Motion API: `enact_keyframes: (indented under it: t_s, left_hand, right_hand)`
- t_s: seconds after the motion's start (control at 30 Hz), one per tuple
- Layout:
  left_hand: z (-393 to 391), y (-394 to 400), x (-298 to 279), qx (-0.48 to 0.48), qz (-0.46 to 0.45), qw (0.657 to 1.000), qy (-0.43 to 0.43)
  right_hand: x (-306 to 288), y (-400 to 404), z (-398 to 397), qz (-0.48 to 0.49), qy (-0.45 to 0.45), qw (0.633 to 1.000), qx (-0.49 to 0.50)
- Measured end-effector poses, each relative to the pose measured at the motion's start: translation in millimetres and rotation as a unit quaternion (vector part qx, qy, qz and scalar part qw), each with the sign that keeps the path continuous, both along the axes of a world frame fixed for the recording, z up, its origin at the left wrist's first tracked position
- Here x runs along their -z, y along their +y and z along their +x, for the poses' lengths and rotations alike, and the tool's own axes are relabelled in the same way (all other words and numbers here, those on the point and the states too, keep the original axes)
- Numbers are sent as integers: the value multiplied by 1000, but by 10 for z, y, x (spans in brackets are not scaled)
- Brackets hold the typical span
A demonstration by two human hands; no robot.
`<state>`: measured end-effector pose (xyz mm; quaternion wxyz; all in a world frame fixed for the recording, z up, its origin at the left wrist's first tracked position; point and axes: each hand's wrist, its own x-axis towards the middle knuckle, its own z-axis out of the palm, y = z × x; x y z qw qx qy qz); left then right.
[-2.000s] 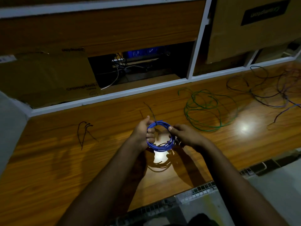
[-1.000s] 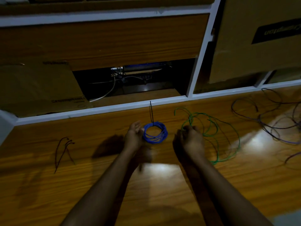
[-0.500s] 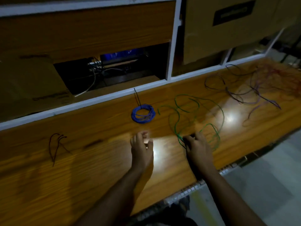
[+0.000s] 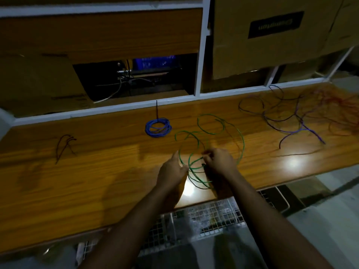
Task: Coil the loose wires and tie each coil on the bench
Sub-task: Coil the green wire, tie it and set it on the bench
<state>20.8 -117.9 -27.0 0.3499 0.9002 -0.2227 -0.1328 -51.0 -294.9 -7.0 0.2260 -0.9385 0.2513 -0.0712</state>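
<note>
On the wooden bench [image 4: 77,191], near its front edge, the loose green wire [image 4: 210,131] is pinched in the curled fingers of the right hand [image 4: 220,162] and steadied by the left hand [image 4: 172,170], whose grip cannot be told. Its slack loops are spread away from both hands toward the shelving, with the tied blue coil [image 4: 158,127] lying just beyond, to the left. The label on the cardboard box [image 4: 272,35] is seen upside down and cannot be read.

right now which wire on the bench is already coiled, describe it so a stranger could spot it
On the wooden bench, near its back edge below the open shelf, lies the blue coil. It alone is a tight small ring with a black tie sticking up; the neighbouring green wire sprawls loose.
</note>
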Motion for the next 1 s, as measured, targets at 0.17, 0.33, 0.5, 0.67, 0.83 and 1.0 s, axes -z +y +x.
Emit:
enact_keyframes:
  t_s: [0.17,0.33,0.5,0.67,0.83,1.0]
  left_hand:
    - [-239,-127,-15,-81,17,996,-19]
    - [-314,-145,-7,-123,58,991,-16]
    - [-300,-32,62,-137,-4,990,-25]
    - [-204,233,177,-179,-240,950,86]
    - [-245,301,137,-277,-309,900,131]
    - [-259,372,102,-354,-314,875,100]
  right_hand:
    - [219,-37,-427,63,-114,988,-87]
    - [314,-211,-579,100,-118,969,-192]
    - [438,-365,-627,95,-138,960,-222]
    - [519,-356,-635,141,-219,964,-58]
    - [476,-240,-586,115,-211,970,-46]
    - [327,-166,-530,101,-169,980,-1]
